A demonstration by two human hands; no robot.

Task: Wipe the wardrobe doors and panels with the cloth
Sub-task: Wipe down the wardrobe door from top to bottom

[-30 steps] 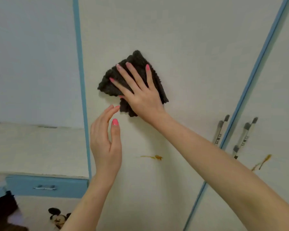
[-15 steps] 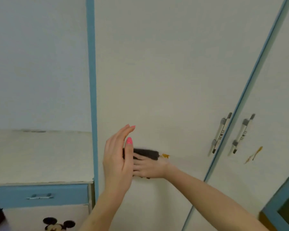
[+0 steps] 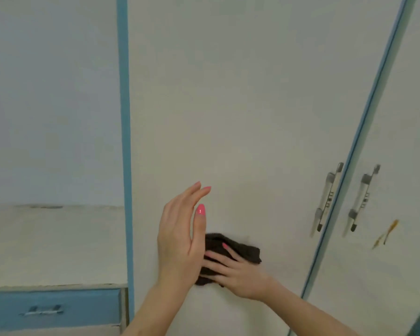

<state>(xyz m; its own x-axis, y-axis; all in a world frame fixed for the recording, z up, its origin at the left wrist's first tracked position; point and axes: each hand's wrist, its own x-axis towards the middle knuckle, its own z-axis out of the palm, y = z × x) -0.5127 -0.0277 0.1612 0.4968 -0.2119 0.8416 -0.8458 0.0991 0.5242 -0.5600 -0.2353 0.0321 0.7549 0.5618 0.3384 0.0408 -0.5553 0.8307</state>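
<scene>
A cream wardrobe door point(image 3: 240, 105) with blue edging fills the view. My right hand point(image 3: 238, 275) presses a dark grey cloth point(image 3: 246, 251) flat against the door's lower part, fingers spread over it. My left hand point(image 3: 180, 241) is held upright just in front of the door, fingers straight and together, holding nothing; it hides the cloth's left part. The neighbouring door point(image 3: 398, 166) to the right carries an orange streak point(image 3: 386, 235).
Two grey handles point(image 3: 326, 197) point(image 3: 363, 198) flank the blue seam between the doors. A blue vertical strip point(image 3: 125, 141) bounds the door on the left. Beyond it lie a cream ledge point(image 3: 54, 246) and a blue drawer point(image 3: 51, 309).
My right hand swept the cloth down from the upper door to its lower part, over the orange mark there, which no longer shows. My left hand stayed raised beside it.
</scene>
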